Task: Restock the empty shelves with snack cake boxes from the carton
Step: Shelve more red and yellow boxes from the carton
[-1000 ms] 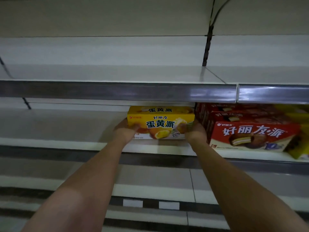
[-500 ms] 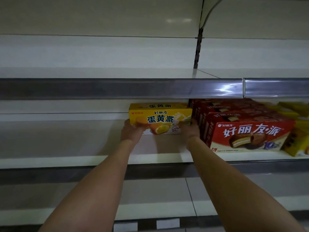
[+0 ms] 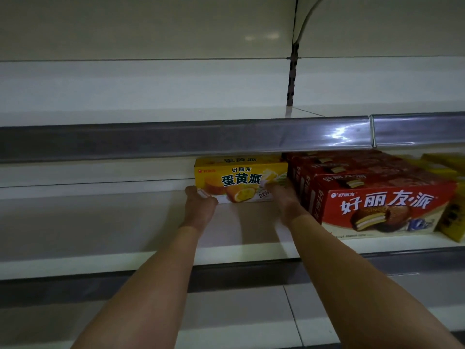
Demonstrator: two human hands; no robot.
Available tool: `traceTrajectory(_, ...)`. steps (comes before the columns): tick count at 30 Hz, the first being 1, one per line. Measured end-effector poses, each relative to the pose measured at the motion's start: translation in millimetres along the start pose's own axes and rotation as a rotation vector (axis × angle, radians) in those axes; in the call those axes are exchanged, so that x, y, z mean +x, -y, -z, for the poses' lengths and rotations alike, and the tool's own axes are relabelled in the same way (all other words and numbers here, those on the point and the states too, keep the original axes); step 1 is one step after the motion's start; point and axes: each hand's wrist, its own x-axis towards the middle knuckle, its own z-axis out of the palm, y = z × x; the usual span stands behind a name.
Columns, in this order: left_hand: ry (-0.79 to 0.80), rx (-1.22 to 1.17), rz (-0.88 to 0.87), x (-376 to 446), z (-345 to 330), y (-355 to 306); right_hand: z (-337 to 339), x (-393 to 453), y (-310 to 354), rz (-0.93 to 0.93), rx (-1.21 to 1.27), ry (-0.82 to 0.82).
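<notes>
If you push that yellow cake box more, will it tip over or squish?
Probably neither. The yellow box lies long and low on the shelf, so it should slide rather than tip. Its cardboard edges look straight and crisp, so it is likely stiff. With the left hand and right hand at its ends, it should stay straight.

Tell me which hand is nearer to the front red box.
Right. The right hand is at the yellow box's right end, just beside the front red box. The left hand is at the yellow box's left end, farther away.
</notes>
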Motion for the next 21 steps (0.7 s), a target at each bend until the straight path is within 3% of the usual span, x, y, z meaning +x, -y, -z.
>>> traceTrajectory(7, 0.002, 0.089, 0.011, 2.2, 3.9, -6.4, -2.6, -3.7, 6.5, -0.008, 0.065, -0.008)
traceTrajectory(12, -0.028, 0.382, -0.029, -9.1, 6.7, -13.6, 0.8, -11.9, 5.1, 0.036, 0.037, 0.010)
traceTrajectory(16, 0.010, 0.534, 0.007, -16.9, 12.1, -19.4, 2.1, -15.8, 9.2, -0.061, 0.045, -0.036)
traceTrajectory(21, 0.052, 0.555, 0.033, -32.0, 18.4, -25.9, 6.3, -27.4, 16.7, -0.129, -0.245, 0.012)
